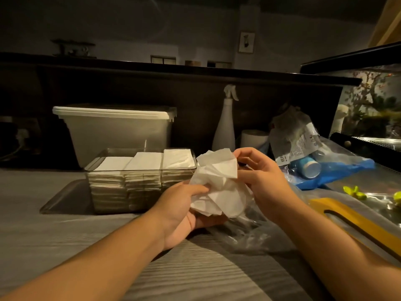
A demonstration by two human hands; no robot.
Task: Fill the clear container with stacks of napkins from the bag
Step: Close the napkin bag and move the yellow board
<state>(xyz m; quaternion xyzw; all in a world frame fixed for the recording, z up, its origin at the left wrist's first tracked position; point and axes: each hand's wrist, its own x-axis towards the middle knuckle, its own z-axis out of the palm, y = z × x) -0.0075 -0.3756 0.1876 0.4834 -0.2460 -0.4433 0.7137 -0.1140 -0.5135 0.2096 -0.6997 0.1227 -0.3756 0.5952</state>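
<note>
Fingers (196, 189) of the left hand (182, 211) curl under a loose wad of napkins (217, 183); the right hand (262, 179) pinches its top edge. We note the wad held over the bag (249, 232), just beside the clear container (91, 171), which already holds three stacks (147, 161). We advise squaring the sheets flat before insertion.

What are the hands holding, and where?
Both hold a crumpled white paper napkin bundle: left hand grips its lower left, right hand pinches its upper right edge.
</note>
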